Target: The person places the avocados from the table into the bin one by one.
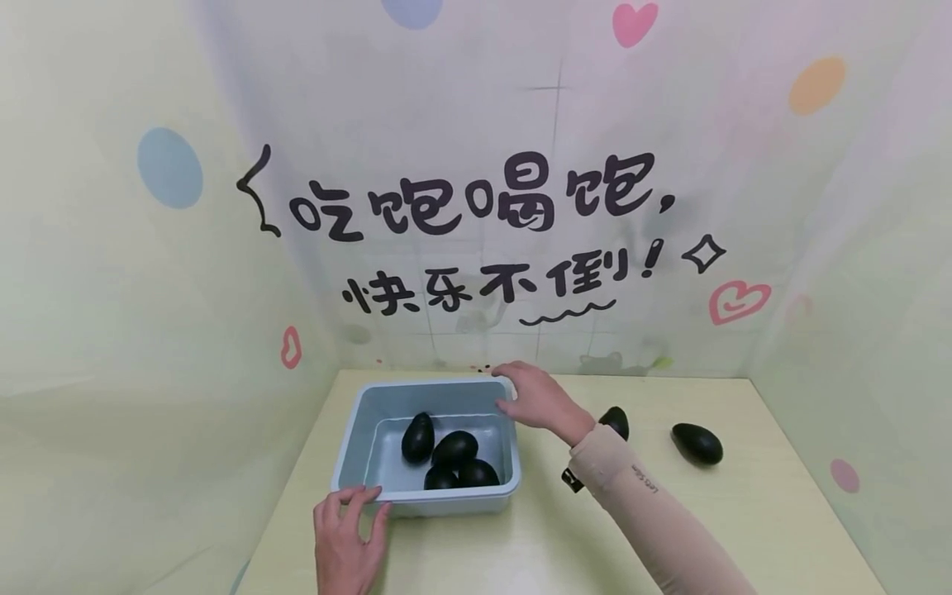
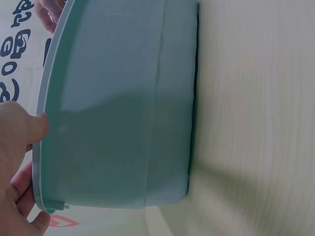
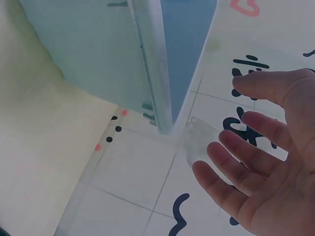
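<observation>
A light blue plastic bin stands on the table with several dark avocados inside. My left hand holds the bin's rim at the near left corner. In the left wrist view, the thumb lies against the rim and the other fingers are partly behind it. My right hand is beside the far right corner of the bin. Its fingers are spread and stand apart from the rim in the right wrist view.
To the right on the pale table lies a dark avocado. Another avocado is partly hidden behind my right sleeve. Behind the table hangs a printed cloth backdrop, with similar cloth at both sides.
</observation>
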